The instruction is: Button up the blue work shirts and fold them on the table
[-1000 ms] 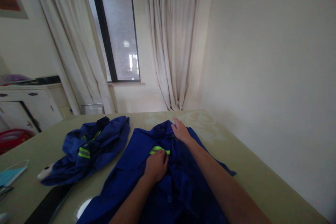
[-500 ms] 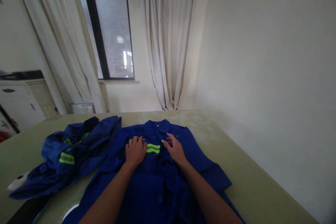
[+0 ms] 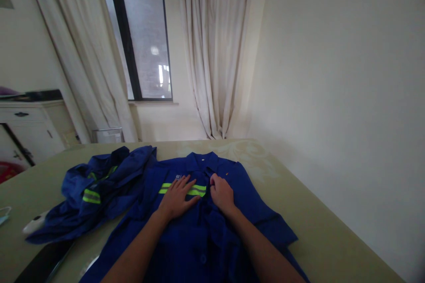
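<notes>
A blue work jacket lies spread out before me with its collar at the far end. My left hand rests flat on the chest, fingers spread, partly over a yellow-green reflective stripe. Beside it, my right hand is closed at the front opening, its fingers pinching the jacket's edge just below the collar. Lower down, a button shows on the front. To the left is a second, crumpled blue garment with similar stripes.
The table has a pale green cover. A black flat object, a white object with a dark spot and a face mask lie at the left. A white cabinet and curtains stand beyond; a wall is on the right.
My left hand has spread out flat, uncovering more of the stripe and white lettering. My right hand has closed on the jacket's front edge. The view has shifted slightly left.
</notes>
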Tool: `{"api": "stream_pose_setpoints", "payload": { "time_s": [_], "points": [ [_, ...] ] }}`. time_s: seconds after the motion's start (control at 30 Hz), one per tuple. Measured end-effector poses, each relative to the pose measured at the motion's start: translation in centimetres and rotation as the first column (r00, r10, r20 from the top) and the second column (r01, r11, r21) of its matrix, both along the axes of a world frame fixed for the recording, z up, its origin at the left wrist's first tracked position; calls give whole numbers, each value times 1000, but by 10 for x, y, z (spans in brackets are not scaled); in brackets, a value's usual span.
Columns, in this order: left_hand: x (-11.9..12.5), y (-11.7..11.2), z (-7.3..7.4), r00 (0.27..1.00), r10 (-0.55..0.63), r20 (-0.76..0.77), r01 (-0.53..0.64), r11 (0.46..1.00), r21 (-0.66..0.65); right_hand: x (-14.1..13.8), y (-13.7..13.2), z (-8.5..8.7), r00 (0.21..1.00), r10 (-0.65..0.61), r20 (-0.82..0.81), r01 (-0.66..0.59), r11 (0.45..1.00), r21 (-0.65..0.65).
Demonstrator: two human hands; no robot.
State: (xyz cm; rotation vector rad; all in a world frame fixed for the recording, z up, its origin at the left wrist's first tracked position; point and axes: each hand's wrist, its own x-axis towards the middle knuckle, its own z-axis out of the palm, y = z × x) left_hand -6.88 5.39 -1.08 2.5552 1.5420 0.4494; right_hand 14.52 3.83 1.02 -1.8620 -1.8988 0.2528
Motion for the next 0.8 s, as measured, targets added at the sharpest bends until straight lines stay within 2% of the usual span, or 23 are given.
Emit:
{"api": "stream_pose_setpoints", "payload": {
  "time_s": [0.07,0.2,0.3,0.43,0.57,0.63,0.7,0.8],
  "points": [
    [-1,-11,0,1000,-21,5,21,1000,1,-4,-5,8,997,-9,77,15,997,-76],
    [1,-26,0,999,-29,24,29,999,15,-8,-5,15,994,-52,100,66,987,-147],
    [9,-29,6,1000,17,11,-17,1000,10,-10,-4,11,992,-87,92,95,992,-87],
    [32,-24,26,987,148,-69,-146,989,23,-12,-6,-2,996,14,90,-21,997,75],
    [63,-14,37,947,304,-103,-303,953,17,-9,-5,-10,996,-1,86,-5,997,77],
    [75,-12,33,921,380,-79,-378,925,45,-6,-4,-11,998,-3,68,-1,998,58],
    [82,-10,24,911,410,-35,-405,908,106,-4,-3,-11,998,18,54,-21,999,50],
    [82,-8,10,958,284,35,-286,951,121,-3,-1,-12,997,53,54,-55,998,44]
  ]
}}
